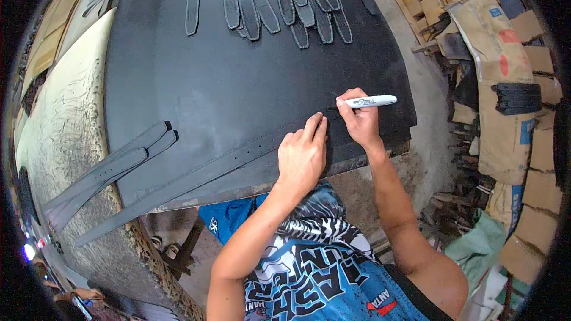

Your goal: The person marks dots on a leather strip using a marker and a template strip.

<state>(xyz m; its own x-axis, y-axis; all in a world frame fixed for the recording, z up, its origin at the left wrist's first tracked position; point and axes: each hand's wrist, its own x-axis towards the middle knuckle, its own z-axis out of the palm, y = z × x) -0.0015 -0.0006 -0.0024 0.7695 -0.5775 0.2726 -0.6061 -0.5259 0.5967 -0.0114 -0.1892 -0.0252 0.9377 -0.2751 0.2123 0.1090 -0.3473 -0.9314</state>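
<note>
A white marker (pixel 380 101) with "Sharpie" lettering is pinched in my right hand (pixel 361 123), its tip end hidden by my fingers. Just to the left, my left hand (pixel 301 157) rests with fingers stretched out and pressed down near the right end of a long black belt strap (pixel 208 171). A row of small holes shows along this strap, which runs diagonally to the lower left. Both hands are over the near right part of the dark work surface (pixel 238 77).
Several belt straps (pixel 244 0) with stitched edges lie at the far side. More straps (pixel 125 163) sit at the left, across a pale worn slab (pixel 65 125). Cardboard boxes (pixel 437 6) and brown sacks (pixel 493 41) stand along the right. Part of another person's hand (pixel 89 294) shows at lower left.
</note>
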